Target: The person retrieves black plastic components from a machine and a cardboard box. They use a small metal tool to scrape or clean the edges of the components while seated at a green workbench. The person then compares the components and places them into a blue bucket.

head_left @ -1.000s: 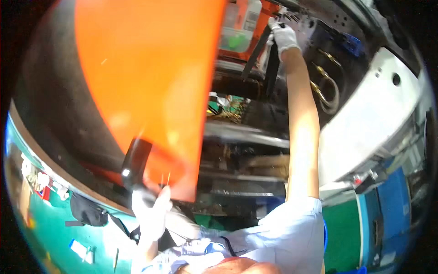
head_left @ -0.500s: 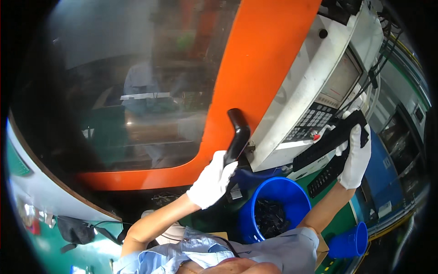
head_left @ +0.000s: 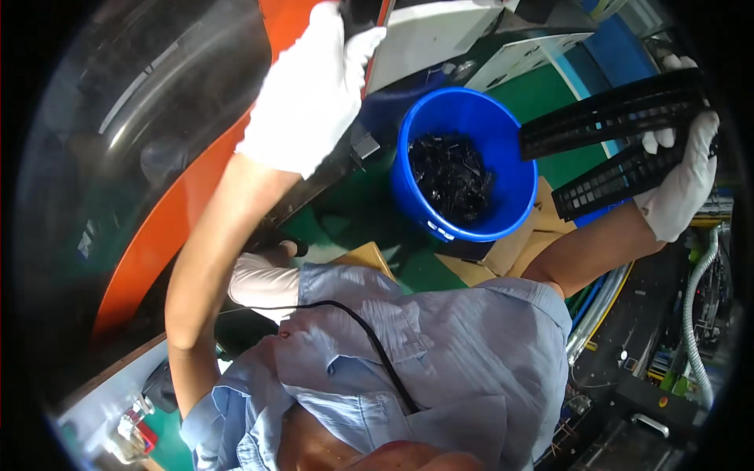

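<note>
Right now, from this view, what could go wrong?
Drop: the right hand alone holds two long black grilles; one might slip, and the left hand is busy at the black handle.
Knock: the upper grille's tip overlaps the rim of the blue bucket in view; if truly close, they could bump.
Snag: the black cord across the shirt might catch.

Workshop with orange-framed machine (head_left: 177, 210)

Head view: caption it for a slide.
Gloved left hand on a black handle; right hand holding two black grilles near a blue bucket of black pieces.
</note>
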`<action>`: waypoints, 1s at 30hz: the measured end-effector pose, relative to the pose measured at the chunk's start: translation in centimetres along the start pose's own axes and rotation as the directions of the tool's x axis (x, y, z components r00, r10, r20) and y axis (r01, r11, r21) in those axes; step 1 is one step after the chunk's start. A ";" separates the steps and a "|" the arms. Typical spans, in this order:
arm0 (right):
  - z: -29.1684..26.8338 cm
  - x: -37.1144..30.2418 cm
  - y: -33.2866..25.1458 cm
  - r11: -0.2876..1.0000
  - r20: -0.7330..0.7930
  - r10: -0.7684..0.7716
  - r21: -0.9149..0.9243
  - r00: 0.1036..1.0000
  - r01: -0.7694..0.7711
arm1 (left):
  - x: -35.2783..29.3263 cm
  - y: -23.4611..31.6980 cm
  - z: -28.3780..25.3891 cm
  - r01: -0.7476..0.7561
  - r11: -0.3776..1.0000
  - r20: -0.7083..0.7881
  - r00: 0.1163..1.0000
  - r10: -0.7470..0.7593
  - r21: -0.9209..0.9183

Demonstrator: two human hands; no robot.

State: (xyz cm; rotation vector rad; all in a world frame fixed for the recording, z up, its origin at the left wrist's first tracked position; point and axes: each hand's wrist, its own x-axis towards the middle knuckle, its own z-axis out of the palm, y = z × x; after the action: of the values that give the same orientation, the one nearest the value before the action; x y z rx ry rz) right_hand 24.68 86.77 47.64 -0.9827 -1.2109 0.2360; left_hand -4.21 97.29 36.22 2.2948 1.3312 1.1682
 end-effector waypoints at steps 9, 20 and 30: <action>3.4 -2.2 2.1 0.966 0.078 0.129 0.214 0.989 -0.143 | -0.1 1.8 -2.7 0.105 0.982 0.188 0.979 -0.075 -0.155; 24.5 -19.0 0.1 0.826 0.967 -0.106 0.215 0.230 -0.522 | -23.1 0.1 -12.1 0.308 0.663 -0.067 0.877 -0.476 -0.682; 33.6 -44.1 -9.5 0.705 0.549 -0.706 0.604 -0.447 -0.372 | -48.5 7.6 -8.9 0.417 0.557 -0.685 -0.286 -0.670 -0.718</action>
State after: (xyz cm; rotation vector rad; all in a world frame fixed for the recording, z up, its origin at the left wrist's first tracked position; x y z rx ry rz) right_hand -24.41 70.42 25.51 0.7692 -2.6964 1.3889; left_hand -18.91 52.08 21.14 -0.0634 2.0688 2.2768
